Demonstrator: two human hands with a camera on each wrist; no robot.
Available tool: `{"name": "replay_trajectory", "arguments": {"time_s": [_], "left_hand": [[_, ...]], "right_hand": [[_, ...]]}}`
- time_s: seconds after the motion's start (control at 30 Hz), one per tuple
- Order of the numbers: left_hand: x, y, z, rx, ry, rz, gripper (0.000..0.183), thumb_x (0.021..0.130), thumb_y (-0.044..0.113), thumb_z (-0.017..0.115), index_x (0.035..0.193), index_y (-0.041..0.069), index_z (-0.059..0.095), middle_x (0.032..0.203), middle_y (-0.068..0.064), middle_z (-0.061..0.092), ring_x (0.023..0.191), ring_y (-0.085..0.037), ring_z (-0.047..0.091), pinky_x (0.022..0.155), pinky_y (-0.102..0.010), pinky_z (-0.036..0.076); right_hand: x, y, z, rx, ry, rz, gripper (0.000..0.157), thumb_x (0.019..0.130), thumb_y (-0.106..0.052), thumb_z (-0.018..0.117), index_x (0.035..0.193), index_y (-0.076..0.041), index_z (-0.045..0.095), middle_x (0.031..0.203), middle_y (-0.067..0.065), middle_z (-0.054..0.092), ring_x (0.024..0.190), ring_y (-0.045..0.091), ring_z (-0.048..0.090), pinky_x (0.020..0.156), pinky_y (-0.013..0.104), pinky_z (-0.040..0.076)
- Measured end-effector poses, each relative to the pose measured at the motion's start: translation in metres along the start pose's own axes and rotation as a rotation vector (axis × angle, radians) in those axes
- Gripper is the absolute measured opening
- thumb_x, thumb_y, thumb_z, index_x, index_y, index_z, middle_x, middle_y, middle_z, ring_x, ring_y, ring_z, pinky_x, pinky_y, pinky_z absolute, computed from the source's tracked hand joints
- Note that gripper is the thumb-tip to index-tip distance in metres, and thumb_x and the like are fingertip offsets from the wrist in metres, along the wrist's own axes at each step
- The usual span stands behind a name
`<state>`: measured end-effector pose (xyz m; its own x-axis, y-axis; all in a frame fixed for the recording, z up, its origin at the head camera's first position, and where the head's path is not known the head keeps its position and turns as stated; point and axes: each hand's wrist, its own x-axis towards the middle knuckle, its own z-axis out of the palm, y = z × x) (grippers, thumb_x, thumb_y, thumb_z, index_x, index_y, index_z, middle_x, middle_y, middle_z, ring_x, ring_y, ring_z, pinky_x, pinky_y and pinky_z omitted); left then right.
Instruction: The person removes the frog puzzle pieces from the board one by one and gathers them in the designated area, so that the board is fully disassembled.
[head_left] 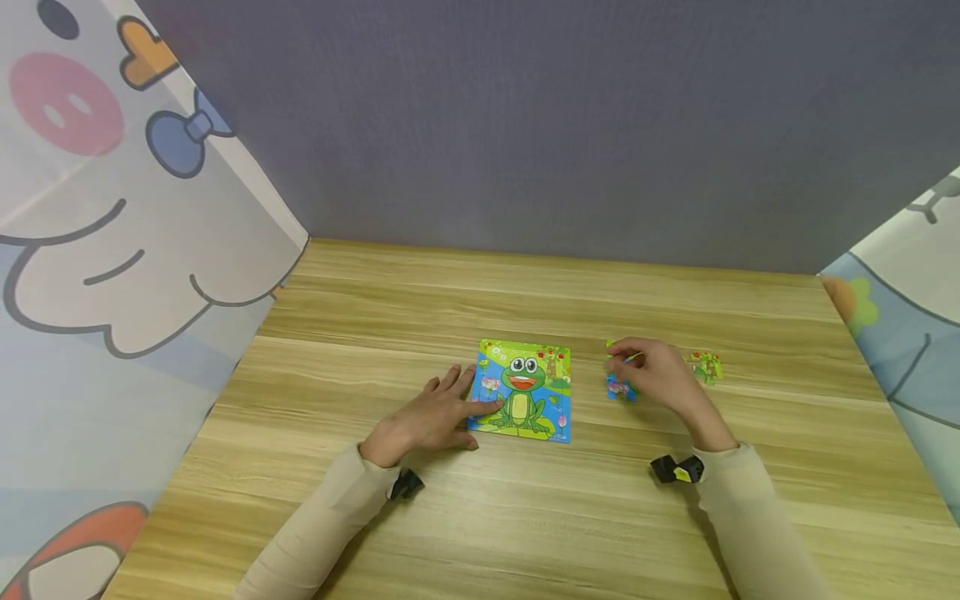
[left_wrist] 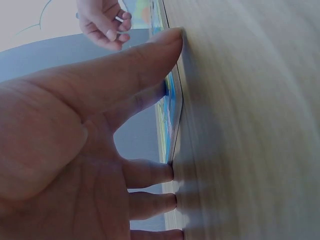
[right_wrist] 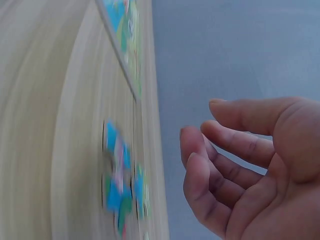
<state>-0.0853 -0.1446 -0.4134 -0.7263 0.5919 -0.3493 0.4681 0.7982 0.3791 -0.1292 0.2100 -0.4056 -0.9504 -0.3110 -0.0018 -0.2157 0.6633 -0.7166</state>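
A square frog puzzle (head_left: 522, 408) lies flat on the table, showing a green frog on a blue and green background. My left hand (head_left: 431, 417) rests at its left edge, the index finger stretched over the picture; the left wrist view shows the thumb and fingers (left_wrist: 150, 172) extended along the board's edge. To the right, my right hand (head_left: 658, 375) hovers over loose puzzle pieces (head_left: 619, 388) in blue and pink. In the right wrist view its fingers are loosely bent with nothing between them, apart from the blurred pieces (right_wrist: 116, 172).
More green puzzle pieces (head_left: 707, 365) with red spots lie right of my right hand. A wooden table (head_left: 525, 517) carries everything. A grey panel (head_left: 555, 125) rises along its back edge, and cartoon-printed walls (head_left: 150, 250) stand at both sides.
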Motion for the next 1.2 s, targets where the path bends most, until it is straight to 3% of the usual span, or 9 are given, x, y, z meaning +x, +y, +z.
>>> {"name": "replay_trajectory", "arguments": {"time_s": [0.1, 0.37, 0.6, 0.8, 1.03, 1.2], "left_hand": [[0.000, 0.000, 0.000, 0.005, -0.001, 0.000, 0.063, 0.092, 0.036, 0.070, 0.150, 0.032, 0.046, 0.167, -0.027, 0.006, 0.154, -0.052, 0.008, 0.116, -0.071, 0.024], [0.000, 0.000, 0.000, 0.005, -0.003, 0.000, 0.062, 0.093, 0.036, 0.070, 0.151, 0.032, 0.046, 0.167, -0.027, 0.006, 0.153, -0.053, 0.008, 0.116, -0.071, 0.024], [0.000, 0.000, -0.001, 0.003, -0.004, 0.008, 0.063, 0.093, 0.037, 0.069, 0.151, 0.031, 0.046, 0.167, -0.028, 0.006, 0.153, -0.054, 0.009, 0.115, -0.072, 0.025], [0.000, 0.000, 0.000, 0.011, -0.006, 0.015, 0.063, 0.093, 0.037, 0.069, 0.151, 0.031, 0.045, 0.167, -0.028, 0.006, 0.152, -0.054, 0.009, 0.114, -0.072, 0.026], [0.001, 0.000, 0.000, 0.012, -0.004, 0.016, 0.063, 0.093, 0.037, 0.070, 0.151, 0.030, 0.046, 0.166, -0.028, 0.007, 0.152, -0.054, 0.010, 0.114, -0.073, 0.026], [0.002, -0.001, 0.000, 0.005, -0.004, 0.014, 0.063, 0.093, 0.037, 0.070, 0.151, 0.031, 0.046, 0.166, -0.028, 0.007, 0.152, -0.054, 0.009, 0.114, -0.072, 0.026]], "right_hand": [[0.007, -0.009, 0.009, 0.045, -0.018, -0.010, 0.025, 0.096, -0.012, 0.065, 0.115, 0.004, 0.069, 0.102, 0.020, 0.074, 0.077, 0.022, 0.068, 0.058, 0.024, 0.050], [0.029, -0.030, 0.041, 0.085, -0.088, -0.055, 0.025, 0.095, -0.010, 0.065, 0.115, 0.004, 0.070, 0.104, 0.018, 0.074, 0.082, 0.019, 0.067, 0.066, 0.024, 0.052], [0.038, -0.045, 0.068, 0.061, -0.168, -0.079, 0.030, 0.093, -0.012, 0.069, 0.120, 0.002, 0.069, 0.112, 0.018, 0.072, 0.083, 0.018, 0.067, 0.071, 0.029, 0.054], [0.041, -0.051, 0.083, 0.060, -0.234, -0.070, 0.042, 0.091, -0.013, 0.072, 0.128, 0.004, 0.064, 0.123, 0.023, 0.066, 0.071, 0.013, 0.061, 0.067, 0.026, 0.052], [0.041, -0.053, 0.091, -0.063, -0.255, -0.054, 0.061, 0.086, -0.020, 0.080, 0.137, 0.005, 0.057, 0.116, 0.020, 0.054, 0.076, 0.015, 0.049, 0.070, 0.027, 0.044], [0.041, -0.054, 0.096, -0.116, -0.246, -0.022, 0.062, 0.084, -0.022, 0.082, 0.137, 0.000, 0.059, 0.118, 0.017, 0.053, 0.078, 0.017, 0.050, 0.073, 0.032, 0.048]]}}
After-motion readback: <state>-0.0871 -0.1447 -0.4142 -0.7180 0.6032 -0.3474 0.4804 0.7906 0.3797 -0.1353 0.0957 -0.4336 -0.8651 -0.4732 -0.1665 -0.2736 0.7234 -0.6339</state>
